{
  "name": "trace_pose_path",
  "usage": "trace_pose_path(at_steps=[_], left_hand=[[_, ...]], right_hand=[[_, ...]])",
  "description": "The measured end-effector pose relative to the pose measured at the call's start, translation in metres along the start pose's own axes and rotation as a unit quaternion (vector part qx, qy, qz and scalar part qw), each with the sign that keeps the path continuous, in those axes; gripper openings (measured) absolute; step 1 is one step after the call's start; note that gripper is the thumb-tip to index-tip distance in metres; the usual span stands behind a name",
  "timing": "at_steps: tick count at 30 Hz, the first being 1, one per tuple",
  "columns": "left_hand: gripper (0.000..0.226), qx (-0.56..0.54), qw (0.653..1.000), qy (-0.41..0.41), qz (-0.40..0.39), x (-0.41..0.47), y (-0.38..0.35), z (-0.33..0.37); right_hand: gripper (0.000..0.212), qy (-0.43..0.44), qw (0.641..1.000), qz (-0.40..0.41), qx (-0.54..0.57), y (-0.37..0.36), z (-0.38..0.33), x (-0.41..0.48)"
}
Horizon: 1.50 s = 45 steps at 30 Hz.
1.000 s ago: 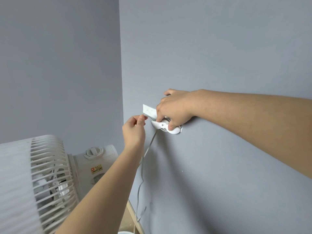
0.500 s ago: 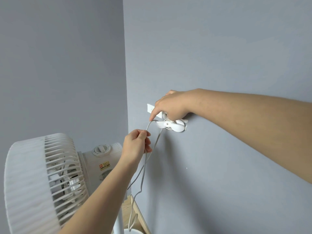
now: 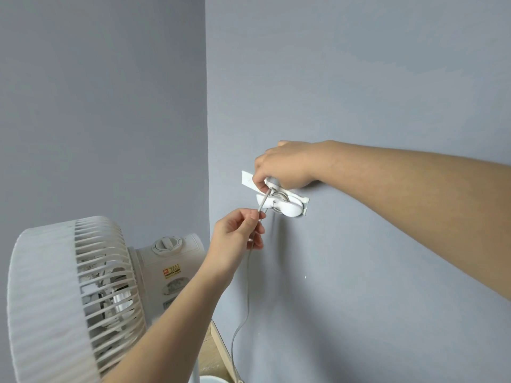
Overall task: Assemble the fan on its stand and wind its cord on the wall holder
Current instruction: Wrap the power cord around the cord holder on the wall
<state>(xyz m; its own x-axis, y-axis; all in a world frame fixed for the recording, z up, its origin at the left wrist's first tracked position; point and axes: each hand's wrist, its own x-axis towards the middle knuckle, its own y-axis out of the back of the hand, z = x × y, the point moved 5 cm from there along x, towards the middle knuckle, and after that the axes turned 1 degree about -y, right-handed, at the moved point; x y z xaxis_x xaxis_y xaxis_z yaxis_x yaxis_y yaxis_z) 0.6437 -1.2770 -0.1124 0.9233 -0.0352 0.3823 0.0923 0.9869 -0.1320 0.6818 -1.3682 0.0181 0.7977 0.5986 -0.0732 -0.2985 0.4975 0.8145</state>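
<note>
A white wall holder (image 3: pixel 287 207) is fixed to the grey-blue wall, with turns of grey cord wound around it. My right hand (image 3: pixel 282 167) rests on the holder's top and pinches the cord against it. Just below and left, my left hand (image 3: pixel 237 236) grips the cord (image 3: pixel 247 297), which runs taut up to the holder and hangs down along the wall toward the floor. The white fan (image 3: pixel 74 297) with its slatted grille and control knob stands at lower left, close to my left forearm.
Two grey-blue walls meet in a corner (image 3: pixel 206 106) just left of the holder. A light wooden skirting board (image 3: pixel 221 346) runs along the wall's foot. The fan's pole (image 3: pixel 193 374) and a bit of white base show at the bottom edge.
My left hand dropped from beside the holder, then came back up close under it with the cord pulled taut. My right hand stayed on the holder. The view shifted, showing more of the fan.
</note>
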Motion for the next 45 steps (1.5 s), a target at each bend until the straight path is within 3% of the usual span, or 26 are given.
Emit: trace_pose_path(at_steps=[9, 18, 28, 34, 40, 45], left_hand=[[0.016, 0.045, 0.998, -0.006, -0.049, -0.005, -0.02, -0.003], [0.015, 0.043, 0.999, -0.025, -0.002, -0.002, -0.035, 0.005], [0.016, 0.045, 0.997, -0.057, -0.015, -0.006, -0.04, 0.011], [0.018, 0.054, 0.993, -0.097, -0.035, -0.008, -0.05, 0.02], [0.02, 0.167, 0.976, -0.129, -0.053, -0.015, -0.051, 0.007], [0.016, 0.24, 0.953, -0.171, -0.064, -0.016, -0.057, 0.003]], right_hand=[[0.034, 0.009, 0.988, 0.028, -0.15, 0.01, 0.009, -0.011], [0.047, 0.025, 0.998, 0.034, -0.045, 0.008, 0.004, -0.02], [0.026, 0.007, 0.983, 0.054, -0.174, 0.011, 0.003, -0.026], [0.022, -0.016, 0.981, 0.049, -0.186, 0.017, 0.003, -0.027], [0.027, 0.004, 0.991, 0.017, -0.131, 0.013, -0.001, -0.026], [0.018, 0.009, 0.996, 0.021, -0.086, 0.009, 0.003, -0.025]])
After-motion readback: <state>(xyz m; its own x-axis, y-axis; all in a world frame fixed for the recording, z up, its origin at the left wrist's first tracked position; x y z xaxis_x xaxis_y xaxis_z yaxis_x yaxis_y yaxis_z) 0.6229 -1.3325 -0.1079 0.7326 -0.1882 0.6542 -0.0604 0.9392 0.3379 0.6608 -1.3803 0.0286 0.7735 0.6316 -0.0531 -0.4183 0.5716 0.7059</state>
